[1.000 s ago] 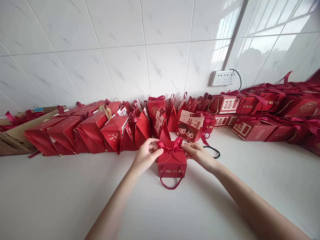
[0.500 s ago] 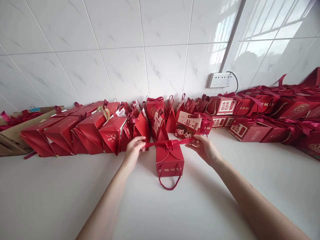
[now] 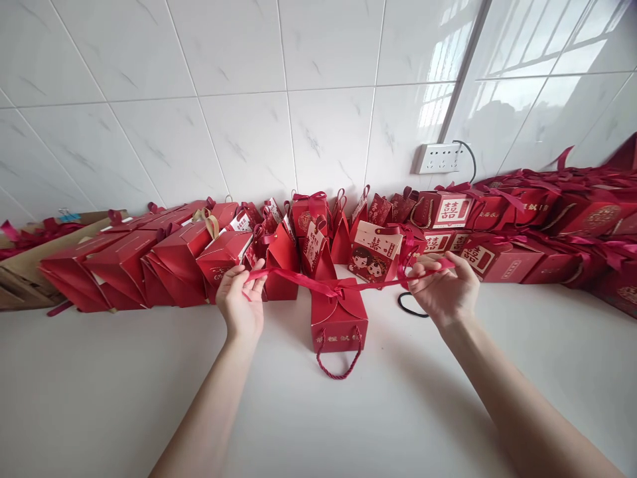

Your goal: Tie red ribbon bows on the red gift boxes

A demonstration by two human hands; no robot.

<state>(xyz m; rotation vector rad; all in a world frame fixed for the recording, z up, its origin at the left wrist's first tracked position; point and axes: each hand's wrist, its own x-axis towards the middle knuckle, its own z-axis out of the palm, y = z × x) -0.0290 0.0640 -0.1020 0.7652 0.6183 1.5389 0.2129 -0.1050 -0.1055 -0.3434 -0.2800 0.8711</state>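
A small red gift box [image 3: 339, 332] stands on the white surface in front of me, its rope handle [image 3: 338, 376] drooping toward me. From the knot on its lid a red ribbon [image 3: 368, 287] runs out to both sides. My left hand [image 3: 242, 302] is closed on the ribbon's left end, beside the row of red boxes. On the other side my right hand [image 3: 446, 289] pinches the right end between thumb and fingers. Both stretches are lifted above the lid. A black elastic loop [image 3: 413, 305] lies near my right hand.
Red boxes with folded sides [image 3: 124, 265] line the wall on the left, beside a brown carton [image 3: 50, 265]. A box with two cartoon figures [image 3: 373, 251] stands behind the ribbon. Stacked ribboned boxes [image 3: 522, 206] fill the right. A power strip [image 3: 440, 159] is on the wall.
My hands have moved farther apart, and the ribbon spans wider. The bow-like loops at the lid have drawn into a small knot. The box has stayed in place.
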